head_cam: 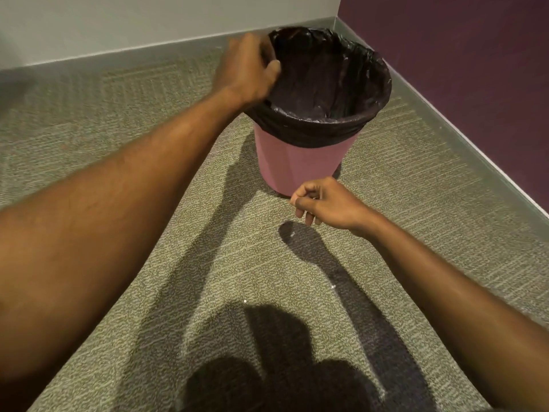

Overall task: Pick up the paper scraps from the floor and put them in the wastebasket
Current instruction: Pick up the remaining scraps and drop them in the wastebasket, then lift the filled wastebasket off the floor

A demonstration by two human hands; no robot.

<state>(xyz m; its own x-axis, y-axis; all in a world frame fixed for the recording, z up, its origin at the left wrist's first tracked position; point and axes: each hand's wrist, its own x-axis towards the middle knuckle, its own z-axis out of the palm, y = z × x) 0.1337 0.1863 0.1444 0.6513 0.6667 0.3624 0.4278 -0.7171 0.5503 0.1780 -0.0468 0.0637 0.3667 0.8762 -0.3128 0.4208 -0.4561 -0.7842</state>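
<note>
A pink wastebasket [300, 162] lined with a black plastic bag [326, 81] stands on the carpet in the room's corner. My left hand [246, 66] rests on the basket's left rim, fingers curled over the bag's edge. My right hand [323, 202] hovers just in front of the basket's base, its thumb and fingers pinched together; whether anything is in the pinch is too small to tell. A few tiny white paper scraps lie on the carpet: one [291, 234] in the hand's shadow, one [333, 287] and one [245, 300] nearer me.
Grey-green patterned carpet [148, 93] covers the floor. A pale wall with a grey baseboard [133, 50] runs along the back, and a purple wall [460, 55] with its baseboard closes the right side. Dark shadows of me fall across the near carpet.
</note>
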